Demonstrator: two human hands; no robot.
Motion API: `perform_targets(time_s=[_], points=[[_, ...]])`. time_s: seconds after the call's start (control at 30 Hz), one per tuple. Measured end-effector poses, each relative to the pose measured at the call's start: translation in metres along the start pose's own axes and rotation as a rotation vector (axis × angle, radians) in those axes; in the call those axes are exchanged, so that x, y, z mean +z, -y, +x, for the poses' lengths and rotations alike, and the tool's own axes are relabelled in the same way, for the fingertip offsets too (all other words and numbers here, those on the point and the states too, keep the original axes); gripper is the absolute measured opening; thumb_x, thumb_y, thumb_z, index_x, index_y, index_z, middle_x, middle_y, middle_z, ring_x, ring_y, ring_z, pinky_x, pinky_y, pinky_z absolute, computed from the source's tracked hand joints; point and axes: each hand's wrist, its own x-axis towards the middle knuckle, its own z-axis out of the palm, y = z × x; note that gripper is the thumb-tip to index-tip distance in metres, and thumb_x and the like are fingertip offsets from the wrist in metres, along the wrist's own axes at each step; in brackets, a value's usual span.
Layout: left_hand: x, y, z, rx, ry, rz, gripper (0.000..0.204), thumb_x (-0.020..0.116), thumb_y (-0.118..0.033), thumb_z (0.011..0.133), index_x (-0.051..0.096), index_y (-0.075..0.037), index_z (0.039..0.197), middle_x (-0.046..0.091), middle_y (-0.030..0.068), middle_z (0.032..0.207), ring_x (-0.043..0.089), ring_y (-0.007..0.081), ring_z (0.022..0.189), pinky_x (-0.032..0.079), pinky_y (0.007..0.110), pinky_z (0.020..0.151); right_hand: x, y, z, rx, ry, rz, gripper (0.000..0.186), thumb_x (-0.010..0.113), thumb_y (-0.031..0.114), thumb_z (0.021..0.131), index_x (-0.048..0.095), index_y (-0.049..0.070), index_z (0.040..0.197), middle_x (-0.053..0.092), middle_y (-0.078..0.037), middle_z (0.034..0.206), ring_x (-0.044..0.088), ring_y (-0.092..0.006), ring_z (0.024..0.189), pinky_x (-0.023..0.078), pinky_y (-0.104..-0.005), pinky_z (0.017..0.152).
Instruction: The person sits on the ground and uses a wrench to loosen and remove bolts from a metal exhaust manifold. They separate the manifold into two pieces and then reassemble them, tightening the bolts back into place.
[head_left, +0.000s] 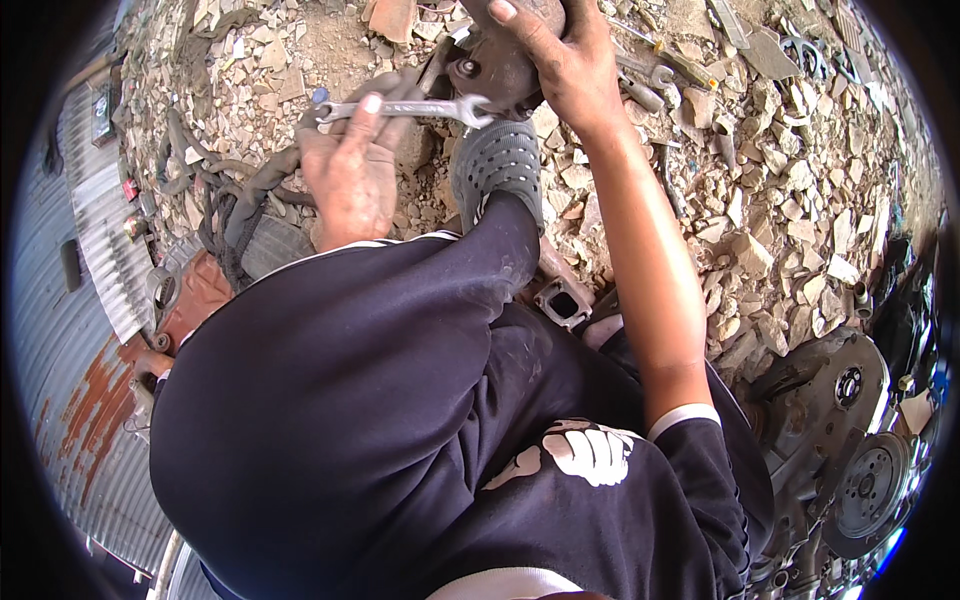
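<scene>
Broken stone [780,200] covers the ground around us, and we go straight to the grip: our left hand [350,185] has the wrench [415,108] pinched, thumb laid across the handle, blurred fingers behind it! Our right hand [580,75] curls round a dark metal part [510,65] up at the top edge, thumb over it, other fingers mostly hidden. Wrench work on that part looks like the step in hand; we judge the next move calls for a square seat and a steady hold, though whether the open end bites on anything we cannot tell. Just below the part comes our grey clog [495,165]; out left lie dark hoses [265,180], out right a screwdriver [690,68], and nearer us on that side, what looks like an engine [865,485]
</scene>
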Motion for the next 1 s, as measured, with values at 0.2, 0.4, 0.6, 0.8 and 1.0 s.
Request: perform_targets(time_s=[0.2,0.4,0.6,0.8,1.0], points=[[0.001,0.001,-0.003,0.188,-0.014,0.004,0.038,0.06,0.004,0.098,0.039,-0.012,0.126,0.066,0.0292,0.115,0.066,0.045,0.113,0.056,0.059,0.1,-0.003,0.003,-0.001,0.014,-0.021,-0.14,0.076,0.078,0.039,0.088,0.047,-0.007,0.14,0.06,-0.022,0.131,0.057,-0.0268,0.123,0.044,-0.0393,0.107],[0.001,0.0,0.0,0.223,-0.059,0.062,0.028,0.063,0.004,0.096,0.044,-0.008,0.114,0.066,0.0284,0.114,0.064,0.0481,0.116,0.055,0.059,0.102,-0.003,0.002,0.0,-0.002,-0.038,-0.135,0.077,0.079,0.04,0.087,0.048,-0.007,0.14,0.061,-0.023,0.13,0.058,-0.0279,0.122,0.044,-0.04,0.107],[0.007,0.004,-0.001,0.222,-0.067,0.096,0.025,0.064,0.006,0.095,0.045,-0.004,0.107,0.065,0.0312,0.114,0.065,0.0478,0.113,0.057,0.058,0.1,-0.003,0.004,-0.001,0.004,-0.036,-0.177,0.076,0.078,0.039,0.087,0.049,-0.007,0.139,0.061,-0.024,0.13,0.059,-0.0281,0.122,0.045,-0.0401,0.106],[-0.003,0.002,0.001,0.285,-0.039,0.311,0.027,0.069,0.004,0.093,0.045,-0.005,0.102,0.066,0.0257,0.104,0.071,0.0373,0.099,0.065,0.047,0.08,-0.003,0.005,-0.001,-0.003,-0.041,-0.174,0.075,0.078,0.039,0.087,0.049,-0.006,0.139,0.062,-0.024,0.129,0.06,-0.0278,0.121,0.046,-0.04,0.105],[-0.001,-0.024,-0.005,0.213,-0.099,0.826,0.027,0.081,-0.012,0.089,0.06,-0.003,0.102,0.065,0.0085,0.067,0.061,0.0115,0.053,0.044,0.025,0.046,-0.002,0.007,-0.002,0.019,-0.037,-0.18,0.076,0.079,0.041,0.087,0.049,-0.006,0.139,0.062,-0.023,0.129,0.061,-0.0277,0.12,0.047,-0.0397,0.105]])
